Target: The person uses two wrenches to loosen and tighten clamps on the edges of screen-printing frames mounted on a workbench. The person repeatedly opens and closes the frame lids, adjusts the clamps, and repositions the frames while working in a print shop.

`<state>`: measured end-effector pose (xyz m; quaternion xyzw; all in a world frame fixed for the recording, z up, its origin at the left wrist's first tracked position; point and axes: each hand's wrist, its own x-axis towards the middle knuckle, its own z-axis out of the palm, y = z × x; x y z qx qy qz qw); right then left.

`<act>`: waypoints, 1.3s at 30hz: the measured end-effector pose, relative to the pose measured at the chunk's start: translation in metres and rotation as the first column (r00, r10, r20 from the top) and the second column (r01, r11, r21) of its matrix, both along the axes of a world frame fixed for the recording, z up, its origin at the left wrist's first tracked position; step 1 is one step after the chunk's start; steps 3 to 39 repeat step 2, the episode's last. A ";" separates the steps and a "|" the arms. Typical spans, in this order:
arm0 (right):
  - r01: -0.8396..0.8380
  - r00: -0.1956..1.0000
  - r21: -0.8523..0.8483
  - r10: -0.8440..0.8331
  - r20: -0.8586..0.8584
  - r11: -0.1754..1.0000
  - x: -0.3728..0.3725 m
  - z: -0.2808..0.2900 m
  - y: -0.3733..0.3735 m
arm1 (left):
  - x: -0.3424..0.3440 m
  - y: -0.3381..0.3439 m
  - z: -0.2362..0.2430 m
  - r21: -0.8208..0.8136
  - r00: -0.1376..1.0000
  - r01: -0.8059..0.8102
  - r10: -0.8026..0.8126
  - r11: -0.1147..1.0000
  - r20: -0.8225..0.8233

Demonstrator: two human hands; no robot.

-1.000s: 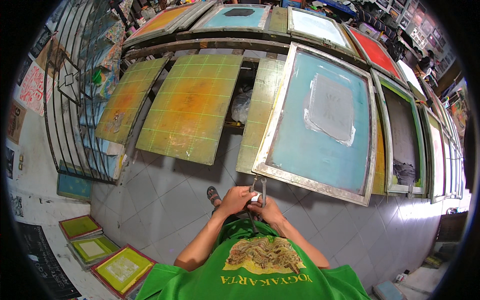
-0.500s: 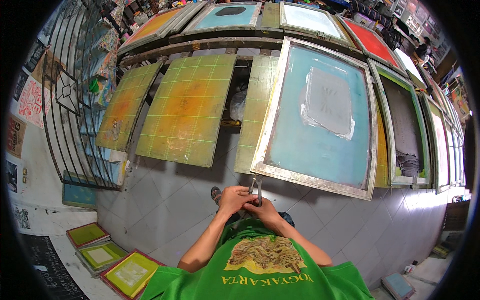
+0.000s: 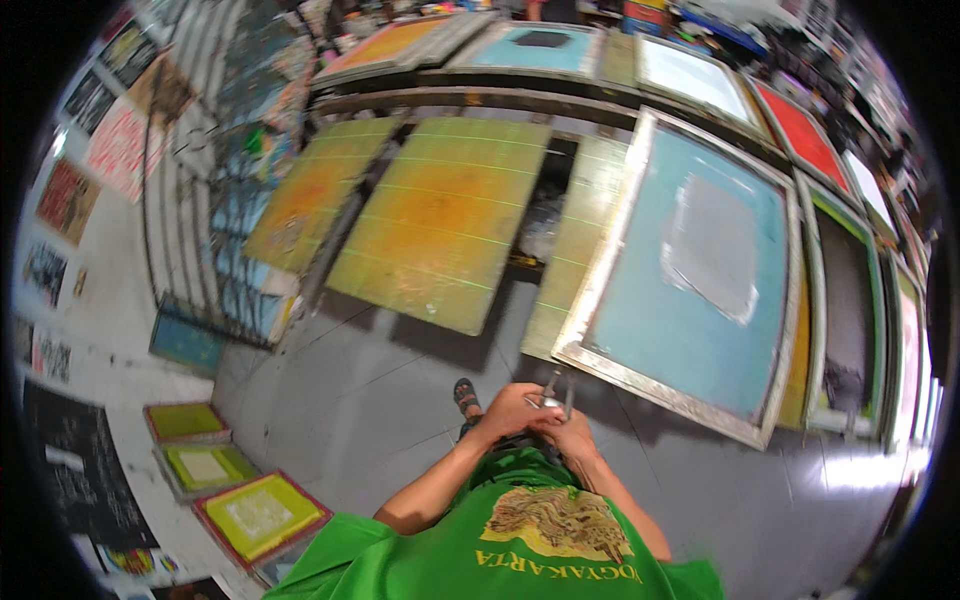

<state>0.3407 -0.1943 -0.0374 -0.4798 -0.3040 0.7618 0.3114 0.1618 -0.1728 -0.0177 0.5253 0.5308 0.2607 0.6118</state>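
Both hands are closed close together in front of my body, just below the near left corner of a silk-screen frame (image 3: 628,300) with blue mesh and a grey rectangle. My left hand (image 3: 508,417) and my right hand (image 3: 572,436) meet around a small metal piece with narrow upright parts (image 3: 568,396). Its exact kind is too small and blurred to make out, as is whether it touches the frame. My fingertips are partly hidden behind one another.
Two yellow-green printing boards (image 3: 440,225) stand left of the frame, with a gap between board and frame. More framed screens (image 3: 840,300) line the right. Small yellow-green screens (image 3: 262,515) lean at the lower left, near a metal rack (image 3: 185,220). Grey tiles (image 3: 370,390) cover the floor.
The view has swung left, so the boards and frame appear farther right and tilted. My hands stay together around the metal piece below the frame's corner.
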 end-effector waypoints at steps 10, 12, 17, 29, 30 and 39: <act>0.025 0.997 -0.069 -0.030 -0.066 0.997 -0.007 0.004 -0.001 | -0.007 0.004 -0.035 0.047 0.984 0.068 -0.059 0.997 -0.171; 0.025 0.997 -0.069 -0.030 -0.066 0.997 -0.007 0.004 -0.001 | -0.007 0.004 -0.035 0.047 0.984 0.068 -0.059 0.997 -0.171; 0.025 0.997 -0.069 -0.030 -0.066 0.997 -0.007 0.004 -0.001 | -0.007 0.004 -0.035 0.047 0.984 0.068 -0.059 0.997 -0.171; 0.025 0.997 -0.069 -0.030 -0.066 0.997 -0.007 0.004 -0.001 | -0.007 0.004 -0.035 0.047 0.984 0.068 -0.059 0.997 -0.171; 0.025 0.997 -0.069 -0.030 -0.066 0.997 -0.007 0.004 -0.001 | -0.007 0.004 -0.035 0.047 0.984 0.068 -0.059 0.997 -0.171; 0.025 0.997 -0.069 -0.030 -0.066 0.997 -0.007 0.004 -0.001 | -0.007 0.004 -0.035 0.047 0.984 0.068 -0.059 0.997 -0.171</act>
